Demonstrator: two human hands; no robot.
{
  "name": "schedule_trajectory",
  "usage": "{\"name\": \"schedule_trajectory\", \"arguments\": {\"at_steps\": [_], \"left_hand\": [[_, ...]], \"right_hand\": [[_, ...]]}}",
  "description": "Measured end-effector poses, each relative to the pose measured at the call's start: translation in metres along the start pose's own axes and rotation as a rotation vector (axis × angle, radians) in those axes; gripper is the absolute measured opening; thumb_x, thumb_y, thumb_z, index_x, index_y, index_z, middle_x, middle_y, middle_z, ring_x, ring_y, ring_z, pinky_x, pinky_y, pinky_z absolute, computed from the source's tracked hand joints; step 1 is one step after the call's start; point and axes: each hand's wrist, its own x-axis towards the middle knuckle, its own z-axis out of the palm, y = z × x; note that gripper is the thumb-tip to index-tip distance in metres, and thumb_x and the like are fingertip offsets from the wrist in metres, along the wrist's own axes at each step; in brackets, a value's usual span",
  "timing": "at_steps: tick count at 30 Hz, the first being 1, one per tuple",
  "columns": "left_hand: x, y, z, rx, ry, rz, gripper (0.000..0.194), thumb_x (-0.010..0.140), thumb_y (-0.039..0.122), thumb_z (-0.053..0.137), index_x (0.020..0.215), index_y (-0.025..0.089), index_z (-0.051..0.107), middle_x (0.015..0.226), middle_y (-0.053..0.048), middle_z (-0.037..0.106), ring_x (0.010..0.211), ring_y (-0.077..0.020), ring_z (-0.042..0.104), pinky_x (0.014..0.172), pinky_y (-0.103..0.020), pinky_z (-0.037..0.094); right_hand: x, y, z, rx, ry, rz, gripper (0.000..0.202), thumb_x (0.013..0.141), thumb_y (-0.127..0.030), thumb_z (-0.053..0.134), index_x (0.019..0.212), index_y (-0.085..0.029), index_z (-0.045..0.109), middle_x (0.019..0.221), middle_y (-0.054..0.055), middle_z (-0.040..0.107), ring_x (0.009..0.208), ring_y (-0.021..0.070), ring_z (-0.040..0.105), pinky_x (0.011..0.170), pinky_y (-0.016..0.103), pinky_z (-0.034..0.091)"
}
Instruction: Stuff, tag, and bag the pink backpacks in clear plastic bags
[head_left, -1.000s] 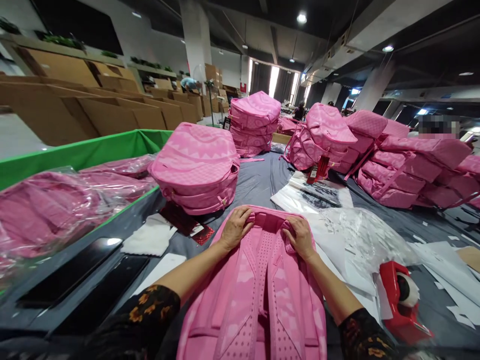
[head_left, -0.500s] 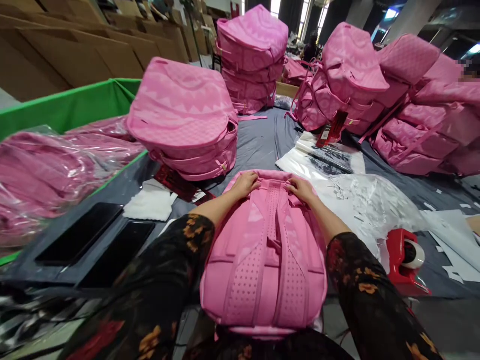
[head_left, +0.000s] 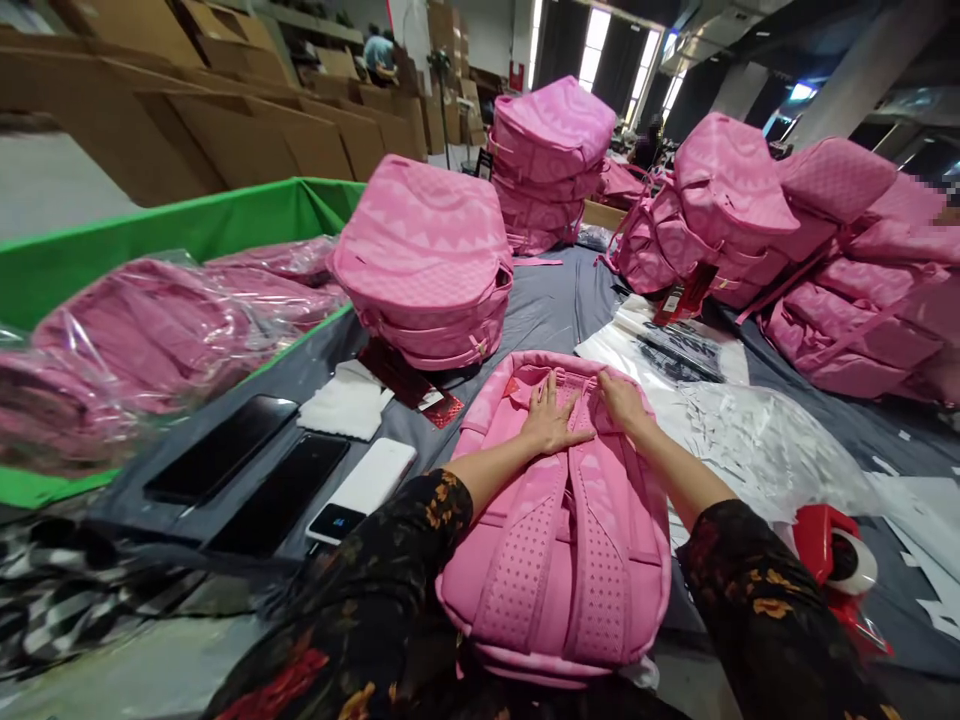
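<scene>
Lying lengthwise, straps (head_left: 525, 560) up, the pink backpack (head_left: 640, 590) points top-end forward.

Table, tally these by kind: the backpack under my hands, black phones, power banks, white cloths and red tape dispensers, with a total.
Backpack: 1
Black phones: 2
Power bank: 1
White cloth: 1
Red tape dispenser: 1
Total: 6
</scene>
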Motion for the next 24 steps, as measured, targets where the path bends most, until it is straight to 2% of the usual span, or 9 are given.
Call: {"name": "schedule_trajectory", "arguments": {"at_steps": [2,4,8,11,14,17,20,22,24], "left_hand": [[-0.004,-0.001,0.0,0.013,0.045,0.003,0.103,0.082,0.08,0.057,0.161,0.018,0.034,0.172,-0.023,0.0,0.159,-0.0422,-0.009,0.124,-0.064,0.001],[-0.009,-0.001,0.003,0.028,0.114,0.01,0.101,0.082,0.075,0.062,0.16,0.018,0.035,0.173,-0.021,0.001,0.159,-0.0422,-0.005,0.125,-0.063,0.002],[-0.014,-0.002,0.01,0.087,0.233,0.157,0.092,0.085,0.06,0.068,0.161,0.023,0.034,0.174,-0.016,0.007,0.16,-0.0405,-0.001,0.126,-0.061,0.0],[-0.009,-0.008,0.015,0.124,0.13,0.287,0.077,0.091,0.058,0.061,0.159,0.028,0.04,0.173,-0.013,0.015,0.16,-0.0385,0.005,0.127,-0.06,0.004],[-0.002,-0.011,0.018,0.154,0.017,0.256,0.076,0.093,0.065,0.055,0.158,0.029,0.041,0.172,-0.014,0.021,0.159,-0.0386,0.011,0.126,-0.062,0.009],[0.0,-0.01,0.018,0.183,0.004,0.252,0.079,0.093,0.069,0.052,0.159,0.03,0.038,0.17,-0.014,0.024,0.159,-0.0381,0.011,0.126,-0.062,0.009],[-0.002,-0.006,0.014,0.212,0.019,0.243,0.08,0.092,0.069,0.052,0.159,0.026,0.04,0.168,-0.017,0.028,0.159,-0.0395,0.012,0.126,-0.061,0.009],[-0.003,-0.003,0.013,0.223,0.002,0.215,0.079,0.093,0.069,0.051,0.158,0.025,0.041,0.166,-0.018,0.032,0.158,-0.0403,0.017,0.125,-0.062,0.012],[-0.004,-0.002,0.013,0.222,-0.009,0.196,0.076,0.095,0.068,0.048,0.158,0.025,0.043,0.165,-0.018,0.036,0.156,-0.0401,0.024,0.124,-0.063,0.018]], "right_hand": [[0.006,0.009,-0.02,-0.114,-0.031,-0.085,0.035,0.093,-0.014,0.059,0.127,-0.019,0.063,0.129,0.018,0.068,0.119,0.0302,0.059,0.087,0.034,0.045],[0.018,0.02,-0.036,-0.221,-0.136,-0.082,0.046,0.089,-0.013,0.065,0.134,-0.02,0.06,0.135,0.018,0.064,0.121,0.0308,0.059,0.087,0.034,0.046],[0.049,0.037,-0.039,-0.263,-0.331,0.034,0.047,0.072,-0.02,0.085,0.118,-0.018,0.07,0.119,0.015,0.071,0.105,0.0281,0.067,0.075,0.029,0.046],[0.06,0.042,-0.032,-0.277,-0.389,0.056,0.052,0.065,-0.031,0.092,0.112,-0.018,0.072,0.117,0.012,0.073,0.105,0.0269,0.068,0.073,0.027,0.047],[0.056,0.037,-0.037,-0.297,-0.409,0.031,0.052,0.069,-0.033,0.09,0.115,-0.016,0.071,0.116,0.014,0.074,0.105,0.0281,0.07,0.074,0.027,0.048],[0.058,0.005,-0.048,-0.3,-0.385,-0.057,0.037,0.084,-0.028,0.077,0.116,-0.01,0.071,0.115,0.021,0.073,0.106,0.0306,0.07,0.079,0.03,0.05],[0.079,-0.055,-0.053,-0.241,-0.295,-0.242,0.039,0.098,-0.03,0.059,0.134,-0.015,0.063,0.132,0.02,0.066,0.123,0.0264,0.064,0.092,0.028,0.048],[0.097,-0.099,-0.052,-0.201,-0.29,-0.416,0.047,0.098,-0.032,0.061,0.143,-0.019,0.056,0.142,0.017,0.061,0.129,0.0238,0.06,0.095,0.026,0.046],[0.113,-0.132,-0.05,-0.208,-0.345,-0.527,0.048,0.091,-0.03,0.071,0.136,-0.017,0.063,0.136,0.017,0.066,0.123,0.0251,0.064,0.091,0.025,0.048]]}}
